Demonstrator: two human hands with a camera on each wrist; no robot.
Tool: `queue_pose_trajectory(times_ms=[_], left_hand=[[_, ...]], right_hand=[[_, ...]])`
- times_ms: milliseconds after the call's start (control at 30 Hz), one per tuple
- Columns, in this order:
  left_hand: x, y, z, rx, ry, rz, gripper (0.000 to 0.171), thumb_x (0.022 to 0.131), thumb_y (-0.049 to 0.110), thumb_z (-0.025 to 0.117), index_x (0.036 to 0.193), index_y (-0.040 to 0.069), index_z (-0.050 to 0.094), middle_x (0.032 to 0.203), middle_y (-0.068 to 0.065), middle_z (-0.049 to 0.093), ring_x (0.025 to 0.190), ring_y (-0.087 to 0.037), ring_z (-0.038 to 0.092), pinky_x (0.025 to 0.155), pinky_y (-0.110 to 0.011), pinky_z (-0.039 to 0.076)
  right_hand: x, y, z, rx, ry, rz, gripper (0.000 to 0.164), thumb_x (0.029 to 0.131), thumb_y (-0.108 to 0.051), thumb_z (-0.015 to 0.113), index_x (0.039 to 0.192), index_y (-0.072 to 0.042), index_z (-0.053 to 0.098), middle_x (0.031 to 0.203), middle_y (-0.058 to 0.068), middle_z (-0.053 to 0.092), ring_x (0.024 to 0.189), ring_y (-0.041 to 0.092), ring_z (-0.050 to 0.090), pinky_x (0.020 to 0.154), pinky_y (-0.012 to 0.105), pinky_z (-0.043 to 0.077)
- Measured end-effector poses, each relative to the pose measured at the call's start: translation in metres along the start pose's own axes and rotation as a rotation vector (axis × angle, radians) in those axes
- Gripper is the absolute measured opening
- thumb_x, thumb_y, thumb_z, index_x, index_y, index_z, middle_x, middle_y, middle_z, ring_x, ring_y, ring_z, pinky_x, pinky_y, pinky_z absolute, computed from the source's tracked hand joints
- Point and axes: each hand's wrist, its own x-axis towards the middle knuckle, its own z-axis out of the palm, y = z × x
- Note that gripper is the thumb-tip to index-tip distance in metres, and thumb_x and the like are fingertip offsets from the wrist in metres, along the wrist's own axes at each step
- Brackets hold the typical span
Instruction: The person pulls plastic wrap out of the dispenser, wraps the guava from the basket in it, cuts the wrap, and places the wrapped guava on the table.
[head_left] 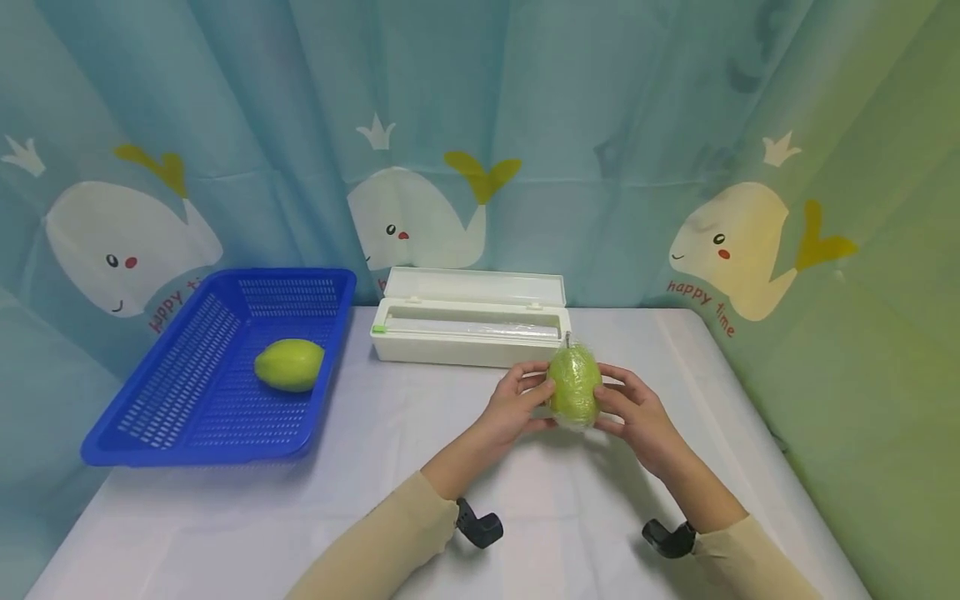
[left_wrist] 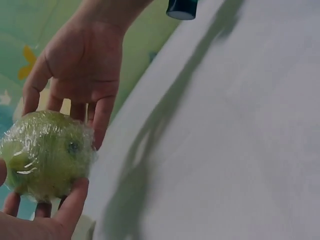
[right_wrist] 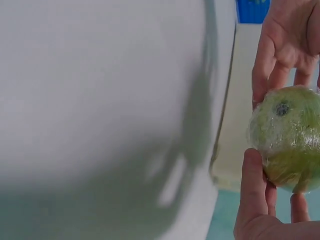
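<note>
Between both hands, a green pear (head_left: 574, 387) wrapped in clear cling film stands stem up, raised off the white table. My left hand (head_left: 519, 398) grips its left side, thumb toward me and fingers behind. From the opposite side my right hand (head_left: 636, 410) holds it the same way. The film looks snug and shiny, with small wrinkles. In the left wrist view the pear's dark bottom end shows on the wrapped pear (left_wrist: 47, 155); the right wrist view shows this end of the pear (right_wrist: 287, 137) too.
Behind the hands stands a white cling film box (head_left: 472, 333), lid raised, a roll inside. At left, a blue plastic basket (head_left: 202, 454) contains one yellow-green fruit (head_left: 290, 365). A curtain with whale prints (head_left: 420, 221) hangs behind the table (head_left: 555, 517).
</note>
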Motion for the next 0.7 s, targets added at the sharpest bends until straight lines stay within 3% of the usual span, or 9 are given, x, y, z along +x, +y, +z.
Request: queue_pose_trajectory(times_ms=[300, 533, 700], left_hand=[[0.019, -0.011, 0.031, 0.026, -0.035, 0.024, 0.049, 0.093, 0.009, 0.061, 0.141, 0.008, 0.05, 0.141, -0.015, 0.054, 0.115, -0.026, 0.063, 0.095, -0.045, 0.055], [0.037, -0.023, 0.041, 0.027, -0.046, -0.026, 0.058, 0.094, 0.012, 0.062, 0.149, 0.008, 0.044, 0.148, -0.014, 0.05, 0.122, -0.026, 0.06, 0.095, -0.04, 0.055], [0.05, -0.025, 0.048, 0.003, -0.003, -0.061, 0.05, 0.092, 0.011, 0.063, 0.141, 0.011, 0.051, 0.136, -0.011, 0.058, 0.111, -0.022, 0.062, 0.092, -0.04, 0.057]], right_hand=[[0.001, 0.008, -0.037, 0.035, 0.05, 0.025, 0.043, 0.103, -0.028, 0.054, 0.139, -0.009, 0.039, 0.115, -0.002, 0.058, 0.096, 0.011, 0.066, 0.086, 0.032, 0.058], [0.007, 0.018, -0.054, 0.081, 0.066, 0.106, 0.057, 0.104, -0.034, 0.052, 0.149, -0.006, 0.03, 0.118, -0.006, 0.055, 0.096, 0.008, 0.067, 0.087, 0.028, 0.057], [0.017, 0.021, -0.06, 0.063, 0.073, 0.116, 0.065, 0.104, -0.039, 0.05, 0.153, -0.003, 0.024, 0.126, 0.0, 0.052, 0.096, 0.007, 0.068, 0.088, 0.026, 0.056]])
